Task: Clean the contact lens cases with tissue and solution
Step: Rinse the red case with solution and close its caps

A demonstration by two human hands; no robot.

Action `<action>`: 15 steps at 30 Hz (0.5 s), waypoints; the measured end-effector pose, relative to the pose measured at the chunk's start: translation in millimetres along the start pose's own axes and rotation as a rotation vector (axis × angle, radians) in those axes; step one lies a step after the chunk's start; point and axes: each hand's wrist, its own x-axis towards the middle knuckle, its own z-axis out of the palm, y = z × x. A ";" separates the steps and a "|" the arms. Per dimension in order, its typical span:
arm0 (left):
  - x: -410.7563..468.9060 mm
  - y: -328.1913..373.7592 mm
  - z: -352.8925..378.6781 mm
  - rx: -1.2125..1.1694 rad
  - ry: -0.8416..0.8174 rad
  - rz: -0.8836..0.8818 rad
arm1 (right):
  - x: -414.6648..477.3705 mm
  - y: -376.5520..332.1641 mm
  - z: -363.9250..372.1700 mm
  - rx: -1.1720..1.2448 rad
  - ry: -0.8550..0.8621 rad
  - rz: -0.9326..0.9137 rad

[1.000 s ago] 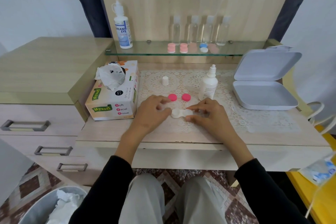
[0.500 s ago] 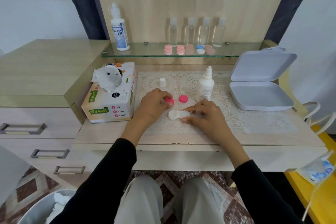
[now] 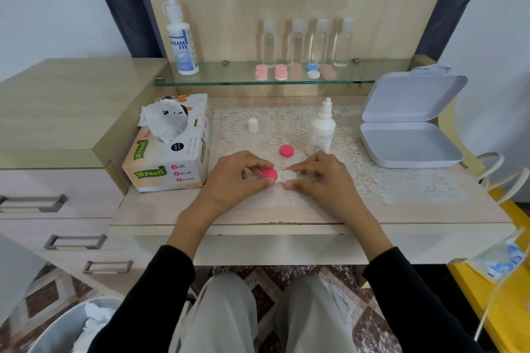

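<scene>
Pinched between thumb and fingertips of the left hand (image 3: 232, 178), a pink cap (image 3: 269, 173) sits over the left well of the white lens case (image 3: 290, 175). Whether it is fully seated on the thread cannot be told from here. The right hand (image 3: 324, 178) grips the case's right end with curled fingers, apparently to keep the light plastic body from spinning or sliding while the cap is turned. The right well shows open and white.

The case lies on the lace mat (image 3: 372, 178), near the front edge of the desk top (image 3: 172, 209) and about midway along it, close enough for both hands to work with the wrists low. Just behind the case, the second pink cap (image 3: 286, 150) rests on the mat, handy for the open well.

Behind that cap stands the small solution bottle (image 3: 322, 135), uncapped, its white cap (image 3: 253, 125) set upright further left on the mat. A tissue box (image 3: 169, 160) with a sheet pulled up occupies the desk top's left edge, within the left hand's reach. An open grey box (image 3: 410, 149) sits at the right edge. Along the back, a glass shelf (image 3: 229, 81) carries more lens cases (image 3: 271, 71), likely those waiting or finished.

The step in hand looks like recapping a cleaned case.
</scene>
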 end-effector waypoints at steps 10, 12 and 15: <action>-5.2 1.9 4.3 -0.026 -0.048 0.033 | 0.6 0.5 1.2 -0.007 0.002 -0.004; -5.4 1.5 5.8 -0.046 0.015 0.029 | 0.3 0.5 1.3 -0.007 0.004 -0.005; -4.6 -0.1 7.5 -0.041 0.081 0.005 | -0.1 0.7 1.2 -0.004 0.004 -0.003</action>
